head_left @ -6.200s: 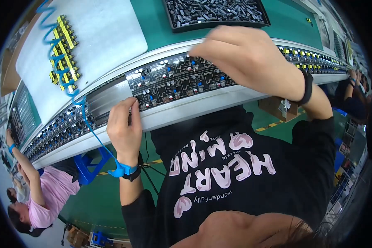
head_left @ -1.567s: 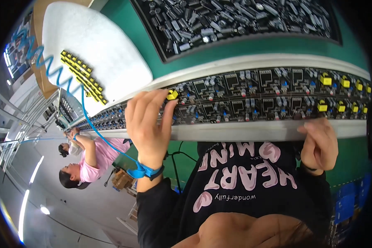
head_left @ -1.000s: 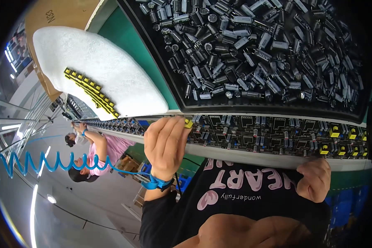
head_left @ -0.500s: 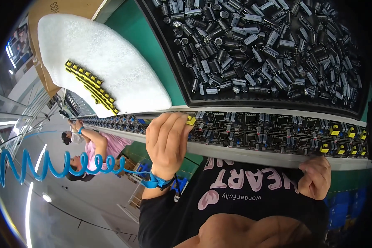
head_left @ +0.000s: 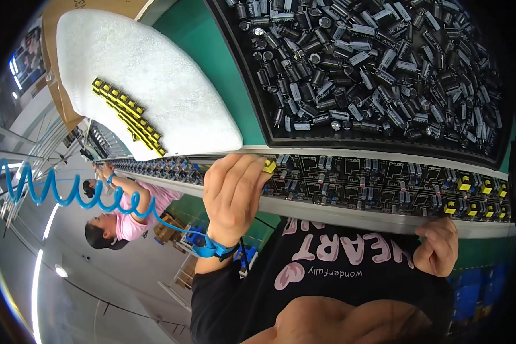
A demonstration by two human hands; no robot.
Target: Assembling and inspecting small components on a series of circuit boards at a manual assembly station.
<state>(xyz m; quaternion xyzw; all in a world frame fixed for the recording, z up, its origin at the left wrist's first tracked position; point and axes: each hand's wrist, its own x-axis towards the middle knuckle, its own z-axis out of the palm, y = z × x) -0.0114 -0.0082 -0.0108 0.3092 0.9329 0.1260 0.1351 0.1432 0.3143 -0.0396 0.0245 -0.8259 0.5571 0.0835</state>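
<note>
My left hand (head_left: 232,195), a blue strap (head_left: 215,249) round its wrist, reaches over the row of black circuit boards (head_left: 350,186). Its fingers are bent and closed at a small yellow block-shaped component, likely a transformer (head_left: 269,166), at board level; its far side and the fingertips are partly hidden. My right hand (head_left: 438,246) is curled at the near edge of the metal rail (head_left: 378,221), and whatever its fingers hold, if anything, is hidden. Several yellow transformers (head_left: 464,183) stand on the boards at the right. Upright capacitors (head_left: 327,162) stand on the boards.
Beyond the rail, a black tray (head_left: 350,139) holds many loose capacitors (head_left: 350,69). White foam (head_left: 155,74) at left carries rows of yellow transformers (head_left: 129,117). A coiled blue cord (head_left: 92,198) runs from the wrist strap. Another person in pink (head_left: 135,212) works farther along the line.
The view has shifted slightly. My left hand stays at the yellow transformer, and my right hand keeps its place. The coiled blue cord has swung upward and to the left.
</note>
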